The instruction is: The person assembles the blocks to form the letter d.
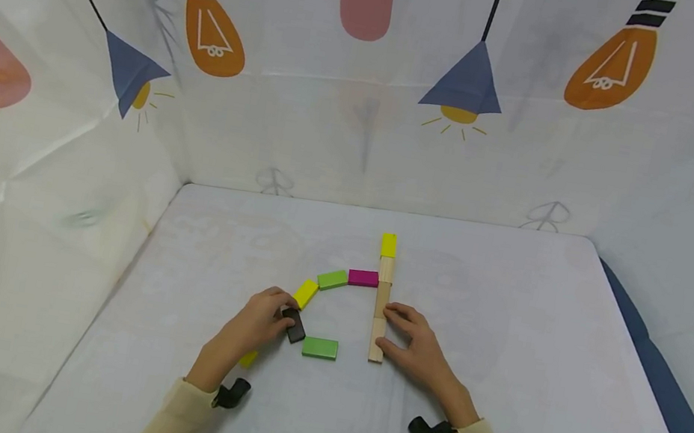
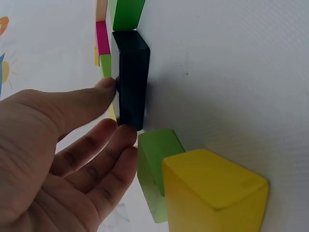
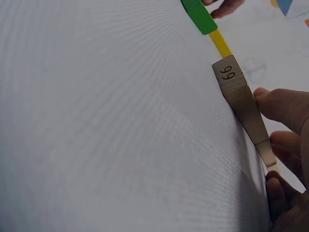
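Note:
A black block [image 1: 294, 325] lies on the white table, and my left hand [image 1: 259, 318] pinches it between thumb and fingers. In the left wrist view the thumb presses the black block's [image 2: 133, 79] side while fingertips touch its end. My right hand [image 1: 418, 345] touches the right side of a straight row of plain wooden blocks [image 1: 382, 298] with thumb and extended fingers. One plain block [image 3: 244, 104] bears the number 66. A yellow block [image 1: 305, 293], a green block [image 1: 332, 279] and a magenta block [image 1: 364, 278] form a curve from the black block to the row.
Between the hands lies another green block [image 1: 320, 348]. A yellow block [image 1: 248, 359] is partly hidden by the left wrist; a further green block [image 2: 157, 169] sits beside it. At the row's far end is a yellow block [image 1: 388, 245]. White printed cloth [image 1: 366, 136] hangs behind the table.

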A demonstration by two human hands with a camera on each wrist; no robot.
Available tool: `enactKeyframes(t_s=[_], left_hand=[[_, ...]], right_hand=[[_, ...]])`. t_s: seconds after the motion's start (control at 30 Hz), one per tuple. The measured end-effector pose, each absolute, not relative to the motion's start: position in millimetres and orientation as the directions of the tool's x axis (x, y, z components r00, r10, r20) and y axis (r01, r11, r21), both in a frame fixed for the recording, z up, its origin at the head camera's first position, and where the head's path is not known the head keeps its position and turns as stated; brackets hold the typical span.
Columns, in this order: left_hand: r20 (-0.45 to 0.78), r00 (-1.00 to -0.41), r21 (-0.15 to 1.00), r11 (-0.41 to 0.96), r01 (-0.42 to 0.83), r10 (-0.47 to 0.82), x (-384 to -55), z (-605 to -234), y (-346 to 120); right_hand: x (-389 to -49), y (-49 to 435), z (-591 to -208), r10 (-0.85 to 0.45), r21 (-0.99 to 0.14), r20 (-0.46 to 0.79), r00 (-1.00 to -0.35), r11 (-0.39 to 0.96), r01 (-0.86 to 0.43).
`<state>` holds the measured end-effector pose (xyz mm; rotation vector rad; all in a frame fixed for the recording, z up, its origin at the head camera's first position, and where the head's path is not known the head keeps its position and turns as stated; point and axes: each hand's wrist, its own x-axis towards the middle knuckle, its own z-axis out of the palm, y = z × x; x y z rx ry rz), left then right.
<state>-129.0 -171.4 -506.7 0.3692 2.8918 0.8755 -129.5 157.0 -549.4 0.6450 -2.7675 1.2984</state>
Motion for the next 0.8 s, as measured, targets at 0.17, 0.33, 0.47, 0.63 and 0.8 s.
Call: enactKeyframes(t_s=[0.17,0.33,0.47,0.63,0.8], left_hand=[[0.046,-0.960,0.497,0.827,0.263,0.278,-123,-507,-171],[0.124,-0.913,0.425,0.810,0.403,0.389,-113,-506,-160],[0.129,-0.866,0.399,0.774,0.492,0.484,-107,-506,-148],[0.104,-0.854,0.368,0.778,0.509,0.509,-103,-506,-139],[0.085,-0.852,0.358,0.782,0.511,0.517,-101,-506,-138]], right_hand=[[-130,157,-550,-0.359,-0.734,0.185,-0.915,0.568,-0.372],[-130,157,-549,-0.360,-0.727,0.189,-0.914,0.574,-0.377],[-130,156,-549,-0.364,-0.727,0.203,-0.909,0.566,-0.389],[-130,156,-549,-0.369,-0.724,0.198,-0.908,0.570,-0.390],[-129,156,-548,-0.363,-0.725,0.189,-0.912,0.575,-0.379]])
